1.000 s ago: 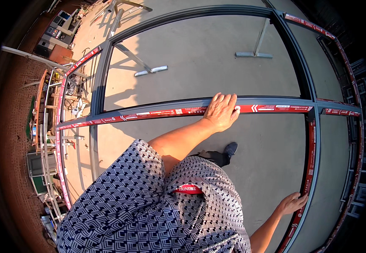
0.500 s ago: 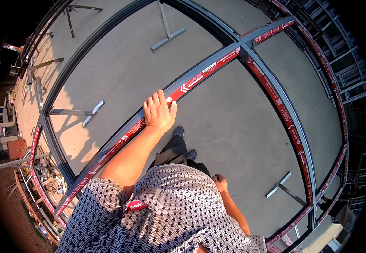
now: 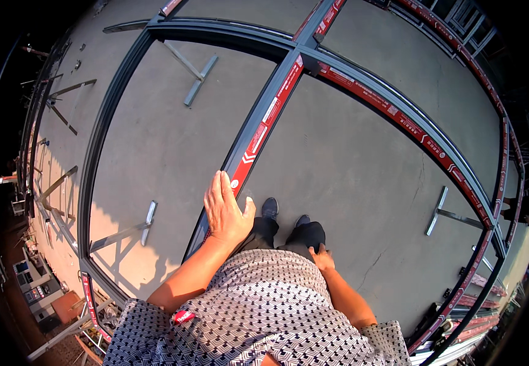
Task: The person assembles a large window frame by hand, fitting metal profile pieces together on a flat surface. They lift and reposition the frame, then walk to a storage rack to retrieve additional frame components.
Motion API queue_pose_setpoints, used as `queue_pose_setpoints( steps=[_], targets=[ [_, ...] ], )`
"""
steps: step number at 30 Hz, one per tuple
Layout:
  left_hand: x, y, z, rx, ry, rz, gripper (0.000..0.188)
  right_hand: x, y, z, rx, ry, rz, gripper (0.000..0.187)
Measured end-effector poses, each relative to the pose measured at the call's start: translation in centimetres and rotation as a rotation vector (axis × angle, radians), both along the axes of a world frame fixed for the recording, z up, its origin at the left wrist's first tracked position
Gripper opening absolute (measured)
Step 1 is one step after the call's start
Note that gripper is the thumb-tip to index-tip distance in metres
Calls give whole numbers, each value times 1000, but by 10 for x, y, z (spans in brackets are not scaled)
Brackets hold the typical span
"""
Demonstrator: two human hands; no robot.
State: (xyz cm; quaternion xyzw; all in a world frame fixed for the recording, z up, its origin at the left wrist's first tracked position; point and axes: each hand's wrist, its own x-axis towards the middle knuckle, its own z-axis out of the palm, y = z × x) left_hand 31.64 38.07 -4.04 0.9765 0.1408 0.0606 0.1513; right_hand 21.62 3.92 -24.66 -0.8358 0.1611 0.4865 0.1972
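A large grey metal window frame [image 3: 253,131] with red protective film [image 3: 273,116] along its bars stretches around me at waist height. My left hand [image 3: 228,213] rests on its middle bar, fingers stretched forward together and thumb apart, not wrapped round the bar. Ahead of that hand the bar meets a cross bar [image 3: 392,100] at a joint. My right hand [image 3: 322,258] hangs beside my dark trousers [image 3: 304,238], apart from the frame. Its fingers look curled; whether anything is in them is hidden.
Metal T-shaped supports [image 3: 201,79] stick out under the frame, with another support [image 3: 438,212] at the right. Grey concrete floor [image 3: 350,201] shows through the openings. Stacked metal frames [image 3: 472,27] stand far right; machinery [image 3: 35,290] sits at the left.
My view has turned, so the middle bar now runs more steeply away from me. My left hand has straightened its fingers on the bar. The right hand has stayed by my thigh.
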Motion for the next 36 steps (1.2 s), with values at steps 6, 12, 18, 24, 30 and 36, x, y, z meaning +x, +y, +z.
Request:
queue_pose_setpoints(
  steps=[6,12,18,24,30,36],
  targets=[
    [11,-16,6,-201,-57,-481,62,33,9,23,165,54,-59,76],
    [21,-69,-78,-419,410,-263,44,36,13,2,220,-12,-118,69],
    [26,-85,-182,-415,800,-94,41,23,-8,-48,173,-23,-128,66],
    [37,-84,-255,-548,859,123,40,17,-24,-108,193,-23,-217,70],
    [50,-73,-329,-525,1010,114,40,38,-22,-154,201,-136,-249,68],
    [66,-45,-416,-551,1130,55,39,57,-10,-205,197,-227,-383,43]
  ],
)
